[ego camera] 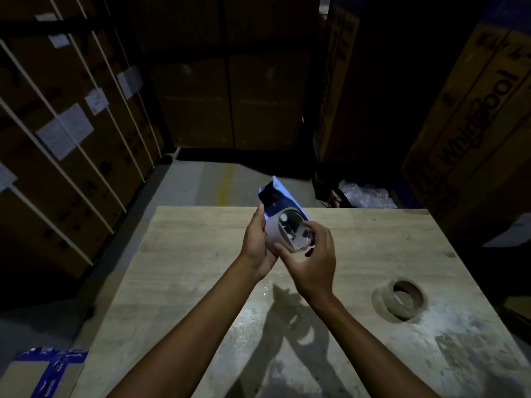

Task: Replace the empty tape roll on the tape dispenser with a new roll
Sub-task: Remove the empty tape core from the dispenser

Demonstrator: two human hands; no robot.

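The work went on over a pale wooden table with a visible grain, its near right part blotched with lighter, scuffed patches. Shadows of the arms fell across the middle of it. The room was dim. Beyond the far edge of the table lay a grey concrete floor with a faded yellow line running away from the camera. Tall cardboard cartons stood stacked on the left, bound with white straps and carrying paper labels; more cartons closed off the back, and a large carton printed "Whirlpool" stood on the right. Crumpled clear plastic wrap lay on the floor at the foot of that right-hand stack. At the lower left corner sat a smaller box sealed with blue tape; what it held could not be told.

Above the far middle of the table, both hands held the tape dispenser. The left hand was wrapped around its left side. The right hand had thumb and fingers curled about the ring on the dispenser's wheel, which seemed to be the spent tape roll, though the light was too poor to be sure. The new roll lay flat on the table to the right, well apart from both hands.
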